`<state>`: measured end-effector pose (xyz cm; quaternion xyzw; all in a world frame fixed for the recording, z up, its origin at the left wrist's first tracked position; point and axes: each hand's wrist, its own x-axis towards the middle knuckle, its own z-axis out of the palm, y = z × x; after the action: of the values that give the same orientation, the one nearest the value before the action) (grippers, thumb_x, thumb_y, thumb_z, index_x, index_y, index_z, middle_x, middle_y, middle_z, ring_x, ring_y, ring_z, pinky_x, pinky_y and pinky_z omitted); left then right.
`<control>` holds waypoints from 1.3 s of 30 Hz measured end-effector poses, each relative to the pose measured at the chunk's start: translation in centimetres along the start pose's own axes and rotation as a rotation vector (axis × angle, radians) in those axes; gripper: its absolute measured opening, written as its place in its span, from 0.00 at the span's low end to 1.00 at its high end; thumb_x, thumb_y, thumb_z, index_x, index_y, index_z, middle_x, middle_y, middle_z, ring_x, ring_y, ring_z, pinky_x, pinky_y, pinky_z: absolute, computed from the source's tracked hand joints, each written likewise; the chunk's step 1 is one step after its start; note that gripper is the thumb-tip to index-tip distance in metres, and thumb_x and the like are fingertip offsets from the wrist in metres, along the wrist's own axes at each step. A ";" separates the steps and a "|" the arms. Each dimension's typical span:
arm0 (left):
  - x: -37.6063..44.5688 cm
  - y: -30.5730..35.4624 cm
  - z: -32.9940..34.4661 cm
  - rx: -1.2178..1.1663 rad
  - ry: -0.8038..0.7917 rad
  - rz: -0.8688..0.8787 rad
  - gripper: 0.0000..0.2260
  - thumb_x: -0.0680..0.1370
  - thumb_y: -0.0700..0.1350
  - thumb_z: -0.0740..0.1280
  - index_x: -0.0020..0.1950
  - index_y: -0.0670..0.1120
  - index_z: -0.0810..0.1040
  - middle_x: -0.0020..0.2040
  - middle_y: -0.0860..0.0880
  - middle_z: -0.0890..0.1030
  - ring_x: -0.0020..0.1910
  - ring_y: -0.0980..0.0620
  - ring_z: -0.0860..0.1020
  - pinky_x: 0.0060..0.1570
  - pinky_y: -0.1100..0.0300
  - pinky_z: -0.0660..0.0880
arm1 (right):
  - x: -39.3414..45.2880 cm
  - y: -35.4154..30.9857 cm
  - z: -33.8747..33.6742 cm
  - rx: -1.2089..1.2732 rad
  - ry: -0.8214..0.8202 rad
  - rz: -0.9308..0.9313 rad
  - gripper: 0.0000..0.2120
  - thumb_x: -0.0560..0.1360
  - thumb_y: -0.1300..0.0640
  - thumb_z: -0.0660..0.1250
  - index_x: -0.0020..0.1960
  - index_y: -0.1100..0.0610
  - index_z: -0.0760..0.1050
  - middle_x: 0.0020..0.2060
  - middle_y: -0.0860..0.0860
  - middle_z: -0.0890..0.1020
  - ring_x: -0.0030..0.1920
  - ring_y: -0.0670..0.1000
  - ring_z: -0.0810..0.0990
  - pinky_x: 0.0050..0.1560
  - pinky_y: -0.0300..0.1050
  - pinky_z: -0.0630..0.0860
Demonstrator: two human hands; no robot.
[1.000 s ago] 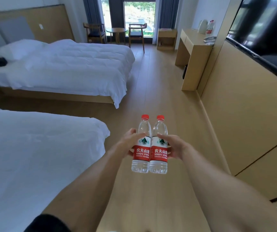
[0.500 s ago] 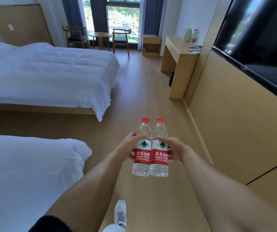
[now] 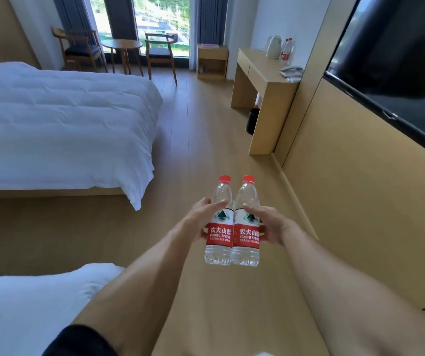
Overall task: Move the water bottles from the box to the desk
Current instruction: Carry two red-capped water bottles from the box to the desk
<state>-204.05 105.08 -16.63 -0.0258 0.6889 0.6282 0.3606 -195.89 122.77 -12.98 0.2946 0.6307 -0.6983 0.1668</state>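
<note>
Two clear water bottles with red caps and red labels are held upright, side by side and touching, over the wooden floor. My left hand grips the left bottle. My right hand grips the right bottle. The wooden desk stands ahead on the right against the wall. Other red-labelled bottles stand on its far end. No box is in view.
A white kettle and a phone sit on the desk, a black bin under it. White beds lie at left and near left. A wall TV hangs at right. Chairs and a round table stand by the window.
I have walked forward along the aisle with both bottles held the same way. The desk and far bed are nearer and larger; the near bed has slid down and out of view.
</note>
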 end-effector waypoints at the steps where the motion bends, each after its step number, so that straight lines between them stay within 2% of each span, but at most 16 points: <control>1: 0.9 0.6 -0.5 -0.001 -0.006 -0.001 0.22 0.75 0.57 0.74 0.62 0.48 0.73 0.52 0.42 0.85 0.45 0.42 0.86 0.47 0.42 0.83 | 1.0 -0.7 0.1 0.002 -0.003 0.002 0.22 0.78 0.51 0.70 0.64 0.63 0.73 0.45 0.57 0.83 0.36 0.53 0.83 0.34 0.45 0.80; 3: 2.8 1.7 -1.2 0.003 -0.008 0.000 0.23 0.74 0.59 0.73 0.63 0.48 0.73 0.53 0.42 0.84 0.47 0.42 0.86 0.48 0.41 0.83 | 3.1 -2.0 0.1 0.000 -0.008 0.010 0.21 0.78 0.51 0.70 0.64 0.63 0.73 0.45 0.57 0.83 0.36 0.53 0.83 0.35 0.45 0.80; 7: 6.9 3.9 -2.4 -0.007 -0.003 0.019 0.26 0.75 0.62 0.72 0.64 0.48 0.72 0.55 0.41 0.83 0.49 0.40 0.85 0.50 0.39 0.82 | 7.6 -4.6 -0.1 -0.002 -0.021 0.018 0.22 0.77 0.49 0.70 0.64 0.63 0.73 0.49 0.59 0.83 0.42 0.56 0.82 0.43 0.50 0.80; 11: 11.7 6.8 -3.8 0.012 0.049 0.029 0.27 0.76 0.62 0.70 0.67 0.47 0.71 0.56 0.41 0.83 0.50 0.40 0.85 0.51 0.39 0.82 | 13.4 -8.0 -0.5 0.010 -0.060 0.030 0.20 0.77 0.49 0.70 0.62 0.61 0.74 0.45 0.57 0.84 0.38 0.54 0.83 0.38 0.47 0.80; 18: 22.4 14.5 -6.2 0.047 0.144 0.058 0.27 0.76 0.62 0.70 0.67 0.46 0.70 0.56 0.41 0.83 0.50 0.40 0.85 0.53 0.38 0.81 | 25.1 -16.5 -1.8 0.036 -0.122 0.051 0.17 0.77 0.48 0.69 0.59 0.59 0.73 0.45 0.57 0.84 0.37 0.54 0.84 0.37 0.46 0.81; 23: 29.5 20.1 -6.8 0.072 0.196 0.046 0.24 0.76 0.63 0.69 0.64 0.49 0.71 0.55 0.43 0.83 0.48 0.43 0.85 0.52 0.40 0.82 | 31.8 -23.1 -3.8 -0.012 -0.142 0.044 0.18 0.76 0.47 0.71 0.59 0.58 0.75 0.49 0.58 0.84 0.41 0.55 0.84 0.39 0.49 0.81; 26: 32.9 22.8 -7.1 0.076 0.216 0.045 0.23 0.76 0.63 0.69 0.61 0.49 0.71 0.54 0.43 0.83 0.48 0.43 0.85 0.53 0.39 0.81 | 35.0 -26.1 -4.7 -0.014 -0.143 0.055 0.19 0.76 0.47 0.71 0.59 0.58 0.74 0.52 0.59 0.84 0.46 0.57 0.83 0.44 0.52 0.81; 30: 37.0 25.6 -7.8 0.077 0.213 0.038 0.24 0.77 0.63 0.69 0.64 0.49 0.70 0.53 0.44 0.83 0.46 0.44 0.85 0.50 0.42 0.82 | 39.2 -28.9 -5.2 -0.012 -0.168 0.065 0.19 0.76 0.47 0.71 0.59 0.58 0.73 0.54 0.59 0.83 0.49 0.58 0.84 0.48 0.54 0.81; 34: 41.6 27.9 -9.1 0.078 0.207 0.034 0.25 0.76 0.63 0.69 0.65 0.48 0.70 0.54 0.43 0.83 0.48 0.43 0.85 0.53 0.39 0.81 | 43.6 -31.7 -5.2 -0.004 -0.147 0.070 0.21 0.75 0.46 0.71 0.61 0.59 0.73 0.56 0.60 0.83 0.56 0.61 0.83 0.57 0.59 0.80; 39: 48.7 31.1 -11.3 0.075 0.156 0.021 0.28 0.75 0.64 0.70 0.67 0.48 0.69 0.56 0.43 0.82 0.50 0.42 0.85 0.53 0.39 0.81 | 49.9 -35.9 -5.3 0.001 -0.088 0.063 0.21 0.75 0.45 0.72 0.59 0.59 0.75 0.54 0.60 0.84 0.56 0.62 0.83 0.57 0.60 0.80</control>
<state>-260.44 121.88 -16.65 -0.0537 0.7382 0.6017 0.3001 -254.99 140.22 -16.15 0.2835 0.6130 -0.7051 0.2160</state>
